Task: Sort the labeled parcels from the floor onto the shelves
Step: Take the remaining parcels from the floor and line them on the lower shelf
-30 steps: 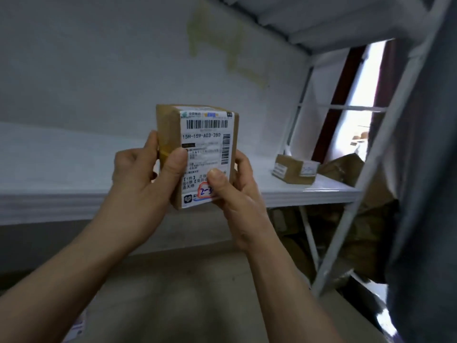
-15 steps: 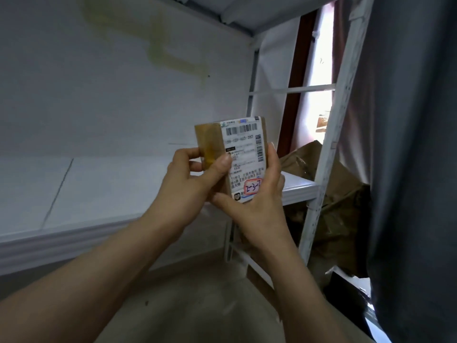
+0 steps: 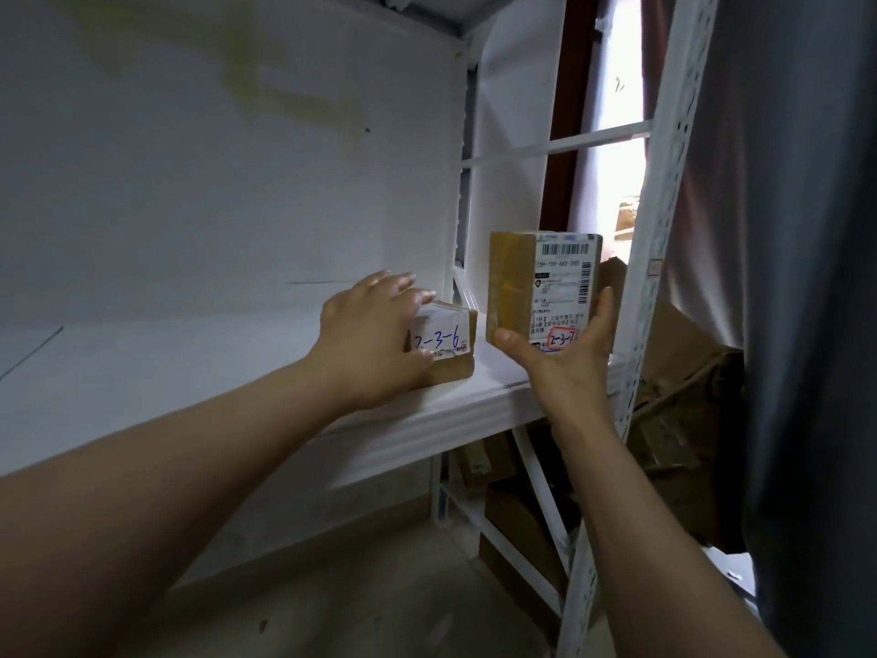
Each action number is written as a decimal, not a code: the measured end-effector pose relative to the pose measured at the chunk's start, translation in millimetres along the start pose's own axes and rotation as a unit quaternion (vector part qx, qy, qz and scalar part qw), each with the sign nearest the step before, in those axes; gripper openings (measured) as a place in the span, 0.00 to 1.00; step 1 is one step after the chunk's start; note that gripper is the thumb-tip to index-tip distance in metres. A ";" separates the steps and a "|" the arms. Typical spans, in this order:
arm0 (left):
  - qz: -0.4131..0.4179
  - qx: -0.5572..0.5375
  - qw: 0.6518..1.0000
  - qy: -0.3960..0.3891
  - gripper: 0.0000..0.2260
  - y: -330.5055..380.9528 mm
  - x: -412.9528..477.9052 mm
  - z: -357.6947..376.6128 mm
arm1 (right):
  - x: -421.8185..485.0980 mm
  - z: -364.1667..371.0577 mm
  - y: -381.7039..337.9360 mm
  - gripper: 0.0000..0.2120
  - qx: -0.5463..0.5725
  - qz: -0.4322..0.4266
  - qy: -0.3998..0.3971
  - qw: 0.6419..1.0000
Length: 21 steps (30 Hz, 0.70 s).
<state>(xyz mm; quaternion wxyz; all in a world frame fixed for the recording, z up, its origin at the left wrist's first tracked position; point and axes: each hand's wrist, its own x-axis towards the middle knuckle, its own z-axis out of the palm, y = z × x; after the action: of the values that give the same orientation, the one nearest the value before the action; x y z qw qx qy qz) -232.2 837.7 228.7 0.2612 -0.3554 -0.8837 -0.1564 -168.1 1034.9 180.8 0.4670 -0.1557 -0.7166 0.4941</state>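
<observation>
My right hand grips a small brown parcel upright from below, thumb on its left side and fingers on the right. Its white label carries a barcode and a handwritten red "2-3-7". The parcel hovers just above the right end of the white shelf. My left hand lies over a second, flatter brown parcel marked "2-3-6" in blue, which sits on the shelf; thumb on its front, fingers spread over its top and back.
A white perforated shelf post stands right of the held parcel, with a grey curtain beyond it. Brown cartons pile up behind the post and under the shelf. The shelf stretches bare to the left.
My left hand let go of the "2-3-7" parcel and moved onto the "2-3-6" parcel on the shelf. My right hand alone now holds the labeled parcel, nearer the shelf's right end.
</observation>
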 end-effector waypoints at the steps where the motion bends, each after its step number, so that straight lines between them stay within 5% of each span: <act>1: -0.003 0.006 1.000 -0.020 0.31 2.7 5.1 3.2 | 7.0 3.0 4.4 0.59 -0.015 0.007 -0.011 1.000; 4: -0.025 -0.027 0.997 -0.061 0.28 3.9 13.1 12.2 | 24.3 13.8 19.0 0.57 -0.096 0.041 -0.079 0.991; 10: -0.009 -0.055 0.997 0.046 0.24 -15.0 -4.4 29.5 | 30.5 24.6 36.2 0.37 -0.236 0.019 -0.140 0.962; 17: -0.093 -0.080 0.990 0.076 0.25 -28.0 -1.8 29.8 | 59.2 23.8 18.4 0.42 -0.114 -0.012 -0.137 0.984; 21: -0.100 -0.090 0.987 0.083 0.26 -25.3 0.2 32.3 | 65.8 43.0 -5.0 0.43 -0.208 -0.111 -0.143 0.961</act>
<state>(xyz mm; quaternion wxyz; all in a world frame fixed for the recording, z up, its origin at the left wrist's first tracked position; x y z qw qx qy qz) -261.6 835.0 200.2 0.2836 -0.2731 -0.8725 -0.2892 -236.2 1053.4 215.8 0.3688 -0.0970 -0.8757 0.2963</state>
